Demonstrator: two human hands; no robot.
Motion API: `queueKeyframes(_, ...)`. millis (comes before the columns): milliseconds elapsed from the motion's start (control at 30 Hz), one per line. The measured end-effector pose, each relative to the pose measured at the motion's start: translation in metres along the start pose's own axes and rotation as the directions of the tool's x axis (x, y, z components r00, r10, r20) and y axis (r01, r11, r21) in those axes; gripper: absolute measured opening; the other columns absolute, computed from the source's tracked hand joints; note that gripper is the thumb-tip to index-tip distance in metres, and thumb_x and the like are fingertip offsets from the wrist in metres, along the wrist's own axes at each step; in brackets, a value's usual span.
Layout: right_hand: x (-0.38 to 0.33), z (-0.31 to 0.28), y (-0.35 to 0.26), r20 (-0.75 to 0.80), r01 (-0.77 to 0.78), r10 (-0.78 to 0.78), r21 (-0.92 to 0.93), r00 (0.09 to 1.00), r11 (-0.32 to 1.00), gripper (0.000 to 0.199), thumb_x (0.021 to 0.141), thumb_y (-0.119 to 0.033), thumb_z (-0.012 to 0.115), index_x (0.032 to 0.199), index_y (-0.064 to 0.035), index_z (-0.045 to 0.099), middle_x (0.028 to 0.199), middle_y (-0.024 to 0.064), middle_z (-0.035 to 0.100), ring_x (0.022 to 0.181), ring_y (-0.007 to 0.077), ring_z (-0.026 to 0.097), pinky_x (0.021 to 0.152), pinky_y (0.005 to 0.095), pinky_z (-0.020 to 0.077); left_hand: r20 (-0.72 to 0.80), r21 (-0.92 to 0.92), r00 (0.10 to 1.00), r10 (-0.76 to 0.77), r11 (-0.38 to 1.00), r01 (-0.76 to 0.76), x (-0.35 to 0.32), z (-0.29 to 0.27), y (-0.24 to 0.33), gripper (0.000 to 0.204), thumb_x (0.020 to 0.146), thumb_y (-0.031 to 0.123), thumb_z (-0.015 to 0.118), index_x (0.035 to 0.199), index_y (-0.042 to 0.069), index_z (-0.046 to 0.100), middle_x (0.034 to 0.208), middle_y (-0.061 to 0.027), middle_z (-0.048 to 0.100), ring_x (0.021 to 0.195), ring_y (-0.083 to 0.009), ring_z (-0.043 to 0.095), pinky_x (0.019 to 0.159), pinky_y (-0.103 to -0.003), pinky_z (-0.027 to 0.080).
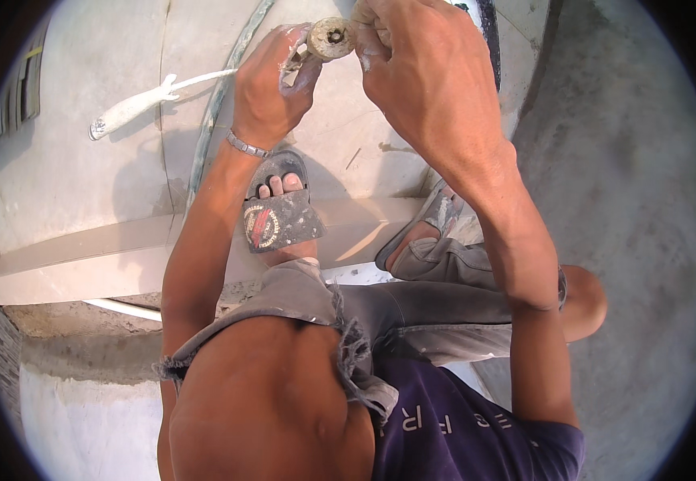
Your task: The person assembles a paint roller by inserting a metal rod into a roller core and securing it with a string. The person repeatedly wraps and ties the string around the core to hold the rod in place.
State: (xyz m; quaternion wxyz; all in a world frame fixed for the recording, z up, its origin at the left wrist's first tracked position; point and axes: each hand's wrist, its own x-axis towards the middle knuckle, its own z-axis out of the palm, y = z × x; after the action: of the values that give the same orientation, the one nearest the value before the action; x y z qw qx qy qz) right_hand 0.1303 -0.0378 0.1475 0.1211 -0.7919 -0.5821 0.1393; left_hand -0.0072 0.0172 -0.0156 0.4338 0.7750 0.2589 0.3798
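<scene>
Near the upper edge, my left hand [272,84] is closed round a paint roller, its fingers and thumb smeared white. The roller's round end [332,38] shows, crusted beige with a dark hole in the middle. A thin white rod runs from behind this hand to a white-caked handle [131,111] on the left. My right hand [424,76] is bent close against the roller's right side. Its fingertips are pinched together at the picture's top edge, partly cut off, so what they grip is unclear.
A greenish hose [213,120] crosses the pale tiled floor [67,192]. My sandalled feet [280,208] stand by a raised tile edge [83,260]. Grey cement floor [620,200] lies to the right. A white pipe [123,309] runs below the step, and slatted material [19,88] sits at far left.
</scene>
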Motion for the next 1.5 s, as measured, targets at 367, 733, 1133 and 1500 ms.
queueKeyframes(367,-0.007,0.029,0.011,-0.233,0.190,-0.181,0.020,0.956,0.982,0.012,0.087,-0.001,0.074,0.093,-0.0003,0.063,0.080,0.0155,0.061,0.071,0.0360,0.061,0.066,0.0453,0.0483,-0.020,0.000,0.999,0.032,0.999,-0.032,0.000,0.005,-0.001,0.045,0.080,-0.007,0.077,0.122,0.002,0.065,0.112,-0.0189,0.072,0.099,-0.0412,0.071,0.082,-0.044,0.059)
queueKeyframes(733,-0.037,0.036,0.020,-0.164,0.146,-0.127,0.109,0.978,0.983,0.035,0.075,0.001,0.071,0.109,-0.0053,0.067,0.092,0.0129,0.062,0.083,0.0348,0.067,0.067,0.0463,0.0545,-0.031,0.016,0.999,-0.008,1.000,0.009,0.007,0.018,-0.002,0.047,0.080,-0.007,0.078,0.124,0.000,0.064,0.114,-0.0209,0.072,0.103,-0.0421,0.071,0.085,-0.045,0.059)
queueKeyframes(1133,-0.025,0.000,0.058,0.068,0.558,-0.556,-0.173,0.829,0.811,0.040,0.077,-0.008,0.073,0.117,-0.0132,0.075,0.113,0.0073,0.068,0.094,0.0242,0.068,0.077,0.0454,0.0558,0.014,0.003,1.000,0.016,1.000,-0.016,-0.003,0.008,0.001,0.045,0.080,-0.007,0.078,0.122,0.001,0.065,0.116,-0.0183,0.072,0.101,-0.0386,0.072,0.084,-0.043,0.059)
queueKeyframes(1500,-0.015,-0.001,0.039,0.188,-0.113,0.030,0.444,0.982,0.889,0.020,0.082,-0.005,0.073,0.102,0.0003,0.075,0.077,0.0166,0.068,0.068,0.0352,0.066,0.067,0.0468,0.0527,0.015,0.026,0.999,0.035,0.999,-0.035,-0.003,-0.003,0.000,0.047,0.077,-0.007,0.079,0.123,0.001,0.067,0.119,-0.0186,0.071,0.104,-0.0393,0.072,0.087,-0.043,0.060)
